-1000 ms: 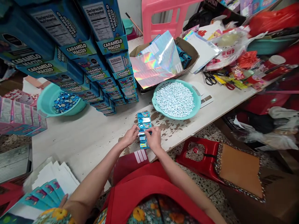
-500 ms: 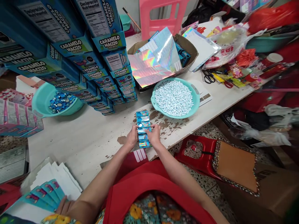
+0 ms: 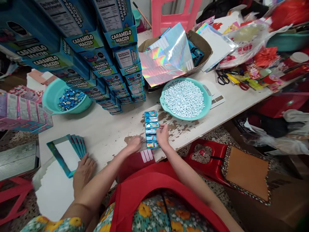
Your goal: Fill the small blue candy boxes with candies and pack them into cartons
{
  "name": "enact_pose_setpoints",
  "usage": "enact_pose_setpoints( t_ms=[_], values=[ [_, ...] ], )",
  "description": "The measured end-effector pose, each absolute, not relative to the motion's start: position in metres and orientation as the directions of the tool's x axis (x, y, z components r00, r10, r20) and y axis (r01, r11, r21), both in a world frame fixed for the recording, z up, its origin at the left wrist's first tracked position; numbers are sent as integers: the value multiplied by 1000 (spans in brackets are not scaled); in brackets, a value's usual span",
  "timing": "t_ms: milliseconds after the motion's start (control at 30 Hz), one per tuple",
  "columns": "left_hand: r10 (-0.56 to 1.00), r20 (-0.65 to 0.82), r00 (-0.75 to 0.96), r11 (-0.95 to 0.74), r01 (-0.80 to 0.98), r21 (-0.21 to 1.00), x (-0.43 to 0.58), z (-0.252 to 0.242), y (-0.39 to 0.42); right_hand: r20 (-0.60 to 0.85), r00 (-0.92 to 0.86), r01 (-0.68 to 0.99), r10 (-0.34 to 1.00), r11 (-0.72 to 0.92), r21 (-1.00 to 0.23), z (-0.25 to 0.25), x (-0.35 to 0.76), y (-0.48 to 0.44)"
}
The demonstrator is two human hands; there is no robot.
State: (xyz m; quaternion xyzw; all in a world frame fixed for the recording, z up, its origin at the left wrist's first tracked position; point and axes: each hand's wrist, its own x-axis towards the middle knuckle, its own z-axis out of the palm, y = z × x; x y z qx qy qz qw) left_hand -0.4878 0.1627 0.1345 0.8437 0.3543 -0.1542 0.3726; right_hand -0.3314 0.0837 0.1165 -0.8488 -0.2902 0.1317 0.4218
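A row of small blue printed packs [image 3: 151, 129], some with round windows, lies lengthwise on the table in front of me. My right hand [image 3: 162, 135] is at its right edge, thumb and fingers closed on it. Apart from the packs, to their left, my left hand [image 3: 134, 144] is just above the table with its fingers curled together. Whether anything is inside those fingers is hidden. Beyond the packs, to the right, stands a turquoise basin [image 3: 208, 108] of small white pieces.
At left another person's hand [image 3: 84, 169] holds several blue cards by an open blue frame-like box [image 3: 53, 151]. Tall stacks of blue candy boxes [image 3: 120, 37] rise at the back left, near a turquoise bowl [image 3: 47, 96] of blue sweets. A carton [image 3: 207, 48] holds shiny sheets; scissors [image 3: 222, 78] lie right.
My left hand has let go of the packs and drawn back left. My right hand stays at them. The other person's hand has come further onto the table with the cards and box.
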Motion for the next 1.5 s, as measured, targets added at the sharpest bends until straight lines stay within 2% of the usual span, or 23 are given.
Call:
enact_pose_setpoints(
  t_ms=[67,133,200,267,333,433,700,933,1067,1167,1267,1367,1500],
  values=[
    [432,-554,712,-449,702,552,-514,138,171,62,787,417,614,-455,-787,128,-338,75],
    [357,-570,740,-380,672,635,-541,138,171,138,683,546,717,-375,-750,137,-354,63],
    [334,-565,754,-303,654,693,-560,133,161,201,424,731,883,-202,-651,139,-376,51],
    [386,-550,740,-266,660,702,-569,126,149,203,149,837,968,-15,-547,134,-398,41],
    [420,-544,727,-245,668,703,-571,119,140,181,8,865,983,84,-495,125,-413,34],
    [442,-539,717,-206,666,717,-570,114,137,163,-114,879,980,176,-443,113,-420,26],
    [446,-552,705,-149,666,731,-570,118,142,178,-346,878,921,384,-287,112,-406,15],
    [496,-542,679,-154,683,714,-565,116,141,178,-298,854,938,345,-390,117,-409,21],
    [639,-449,625,-146,671,727,-560,142,134,166,-175,856,970,233,-462,141,-404,20],
    [613,-367,699,-61,505,861,-550,167,128,124,55,762,991,39,-646,166,-393,23],
    [466,-436,770,120,433,893,-533,178,132,26,335,507,942,-157,-847,179,-381,34],
    [453,-472,756,133,466,874,-509,175,152,-23,562,362,827,-271,-892,172,-369,52],
    [518,-397,758,37,444,895,-475,164,190,2,732,332,681,-355,-874,149,-355,79]
  ],
)
